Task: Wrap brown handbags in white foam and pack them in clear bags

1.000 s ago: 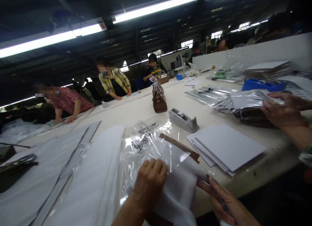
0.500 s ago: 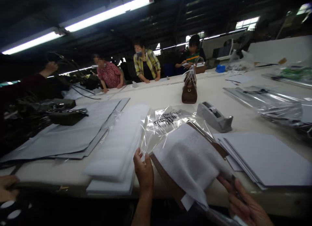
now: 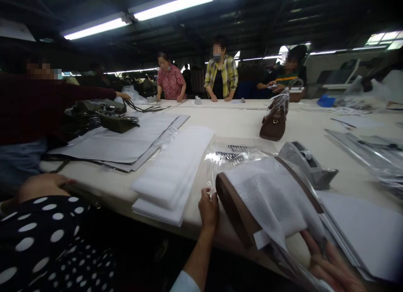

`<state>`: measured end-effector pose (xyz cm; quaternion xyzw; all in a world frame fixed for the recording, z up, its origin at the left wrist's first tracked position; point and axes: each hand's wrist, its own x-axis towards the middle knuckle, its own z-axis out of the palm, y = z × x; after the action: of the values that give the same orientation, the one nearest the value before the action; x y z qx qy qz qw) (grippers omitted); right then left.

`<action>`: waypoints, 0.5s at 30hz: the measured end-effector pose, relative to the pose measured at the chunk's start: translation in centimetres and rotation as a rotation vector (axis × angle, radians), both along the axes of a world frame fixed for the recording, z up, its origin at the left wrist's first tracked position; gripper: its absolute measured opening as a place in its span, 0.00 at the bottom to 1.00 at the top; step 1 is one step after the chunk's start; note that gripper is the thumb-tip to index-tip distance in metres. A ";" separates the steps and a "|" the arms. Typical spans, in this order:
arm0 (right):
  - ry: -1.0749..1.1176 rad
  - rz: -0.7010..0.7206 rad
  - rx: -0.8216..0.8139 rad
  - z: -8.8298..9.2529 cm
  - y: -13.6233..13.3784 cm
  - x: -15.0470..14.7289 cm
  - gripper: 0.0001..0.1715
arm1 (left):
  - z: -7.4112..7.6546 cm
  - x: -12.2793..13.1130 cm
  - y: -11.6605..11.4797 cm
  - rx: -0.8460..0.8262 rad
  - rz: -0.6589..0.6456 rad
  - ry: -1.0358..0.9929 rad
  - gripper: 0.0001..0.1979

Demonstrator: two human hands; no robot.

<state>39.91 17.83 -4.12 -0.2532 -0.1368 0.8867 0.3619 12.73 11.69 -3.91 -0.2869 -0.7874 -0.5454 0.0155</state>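
Observation:
A brown handbag (image 3: 234, 210) lies tilted at the table's front edge, with a white foam sheet (image 3: 267, 195) over its upper side. Around its far end is a clear plastic bag (image 3: 228, 155) with black lettering; how deep the handbag sits in it I cannot tell. My left hand (image 3: 209, 210) is closed, pinching the plastic's near edge just left of the handbag. At the handbag's near end, my right hand (image 3: 330, 262) grips it from the right, fingers partly under the foam. A small white tag (image 3: 261, 239) hangs near the handbag's lower corner.
Stacked white foam sheets (image 3: 170, 182) lie left; a grey tape dispenser (image 3: 307, 164) and white boards (image 3: 362, 229) lie right. Another brown handbag (image 3: 273, 122) stands beyond. A co-worker's arm (image 3: 91, 92) reaches over dark bags at left; a person in polka dots (image 3: 47, 241) is close by.
My view has swung left, so the table's things sit further right. Both hands keep their hold on the plastic and handbag. The co-worker's raised hand at left has come down toward dark straps.

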 end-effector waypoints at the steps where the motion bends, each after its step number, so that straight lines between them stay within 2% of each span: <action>1: 0.028 -0.011 -0.009 0.5 -0.1 -0.5 0.24 | 0.0 0.3 -0.1 -0.009 -0.006 -0.005 0.06; 5: 0.011 -0.103 0.009 2.2 -0.3 -2.6 0.24 | 0.1 2.3 -1.6 -0.018 -0.047 0.020 0.10; 8: -0.002 -0.165 -0.003 2.1 -0.2 -3.6 0.26 | -0.1 3.6 -3.3 -0.020 -0.083 0.057 0.09; 10: 0.008 -0.175 -0.026 1.6 -0.1 -3.9 0.28 | 0.4 3.6 -3.8 -0.005 -0.072 0.114 0.07; 13: 0.030 -0.179 -0.069 1.1 -0.1 -4.1 0.31 | 3.0 2.9 -3.1 -0.008 0.013 0.443 0.22; 15: 0.029 -0.173 -0.071 1.2 -0.1 -4.2 0.32 | 5.3 2.4 -2.3 -0.061 0.006 0.711 0.19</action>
<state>35.68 17.71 -2.90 -0.2637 -0.0777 0.8601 0.4297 15.15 9.37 1.41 -0.4566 -0.7496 -0.3876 0.2818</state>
